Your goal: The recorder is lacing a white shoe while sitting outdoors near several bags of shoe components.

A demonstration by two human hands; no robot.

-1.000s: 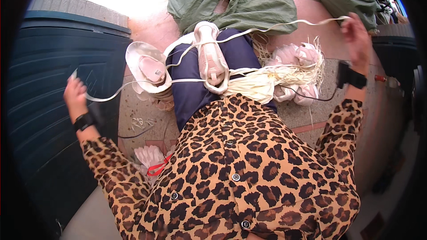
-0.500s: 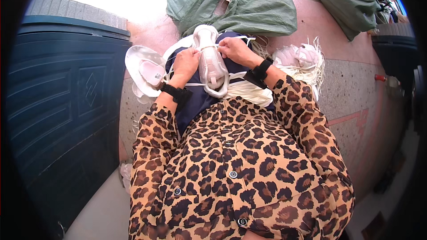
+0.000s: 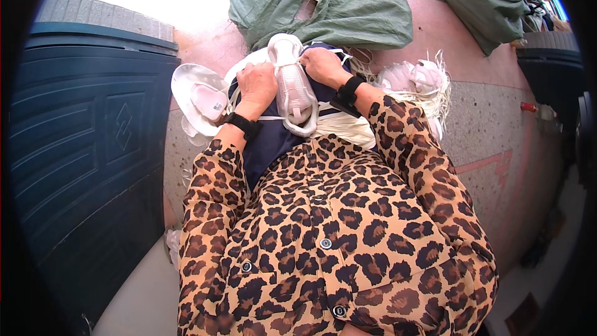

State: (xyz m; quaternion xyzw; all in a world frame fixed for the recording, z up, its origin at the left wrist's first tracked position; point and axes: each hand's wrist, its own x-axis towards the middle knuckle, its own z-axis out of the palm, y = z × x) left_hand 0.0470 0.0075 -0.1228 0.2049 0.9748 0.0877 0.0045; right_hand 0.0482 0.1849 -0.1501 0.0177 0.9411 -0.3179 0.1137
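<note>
A white and pale pink sneaker [image 3: 294, 90] rests across my lap, toe away from the far green bag reversed or not I cannot tell. My left hand [image 3: 257, 84] is closed beside its left edge, with a white shoelace between the fingers. On the other side my right hand [image 3: 323, 67] is closed on the lace too, close to the shoe's upper part. The lace crosses over the shoe between both hands. Dark blue cloth [image 3: 270, 146] covers my lap under the shoe, and a bunch of cream laces [image 3: 345, 127] lies there to the right.
Another white and pink shoe [image 3: 198, 95] lies left of my lap. To the right sit pale pink shoes [image 3: 413, 76] with loose laces around them. A large green bag [image 3: 323, 9] stands ahead, a second green bag [image 3: 482, 3] at far right. A dark blue door [image 3: 93, 149] is at left.
My left hand has turned, its back now facing up, and moved slightly left of the shoe. The right hand has curled in closer. The view has shifted slightly.
</note>
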